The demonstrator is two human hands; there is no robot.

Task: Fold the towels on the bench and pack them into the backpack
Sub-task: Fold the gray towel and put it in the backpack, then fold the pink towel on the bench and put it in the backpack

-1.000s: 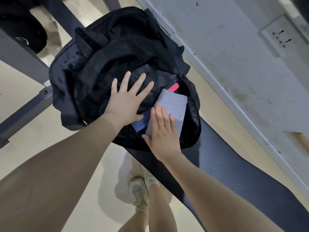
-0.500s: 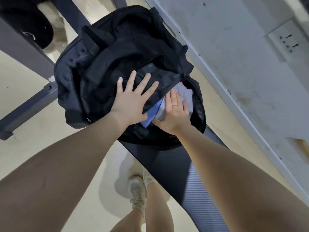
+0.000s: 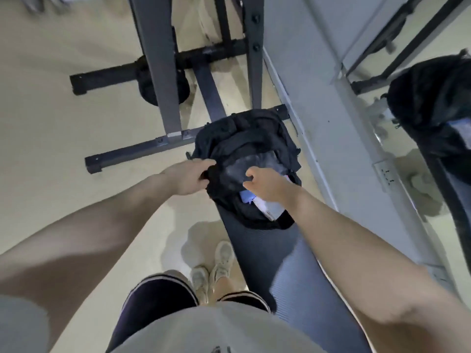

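The black backpack (image 3: 244,141) lies on the far end of the dark padded bench (image 3: 275,263), its mouth open toward me. Folded towels (image 3: 251,200), blue, grey and white, show inside the opening, partly hidden by my right hand. My left hand (image 3: 190,178) grips the left edge of the backpack's opening. My right hand (image 3: 265,186) hovers over the opening with curled fingers and nothing visibly in it. The frame is blurred by motion.
A grey metal rack frame (image 3: 163,72) stands on the beige floor beyond the bench. A grey wall (image 3: 331,98) with a socket (image 3: 386,174) and a mirror (image 3: 433,123) runs along the right side. My shoes (image 3: 216,268) stand left of the bench.
My head has pulled back and up, so the view is wider. My right hand has come out of the backpack, off the towels. My left hand shifted from flat on top to gripping the opening's edge.
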